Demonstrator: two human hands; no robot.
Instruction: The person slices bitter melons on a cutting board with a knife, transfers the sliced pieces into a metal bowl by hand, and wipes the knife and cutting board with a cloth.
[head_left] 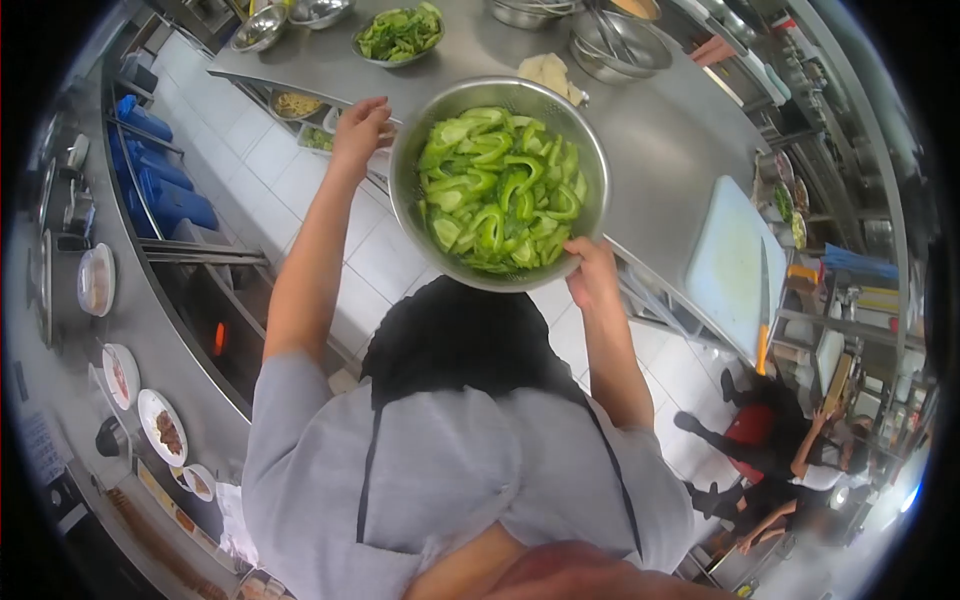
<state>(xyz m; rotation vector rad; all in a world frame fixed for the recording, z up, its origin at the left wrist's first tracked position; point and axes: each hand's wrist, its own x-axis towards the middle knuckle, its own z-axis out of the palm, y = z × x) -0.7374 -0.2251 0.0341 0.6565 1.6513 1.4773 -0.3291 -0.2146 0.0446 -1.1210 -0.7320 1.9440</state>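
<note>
A round steel colander (402, 190), with small holes showing inside its wall, is held in front of me by the table edge. It is filled with crescent-cut green slices (500, 190) that look like bitter melon. My right hand (592, 270) grips the near right rim, thumb over the edge. At the left rim is my left hand (363, 138), fingers slightly bent and apart; it seems beside the rim rather than clasping it. A smaller bowl of green slices (400, 38) stands on the table beyond.
The steel table (660, 150) carries metal bowls (620, 50), a pale cloth (548, 75) and a cutting board (728, 260) with an orange-handled knife (764, 310). On the left counter are plates of food (162, 428). Other people (760, 440) are at the lower right.
</note>
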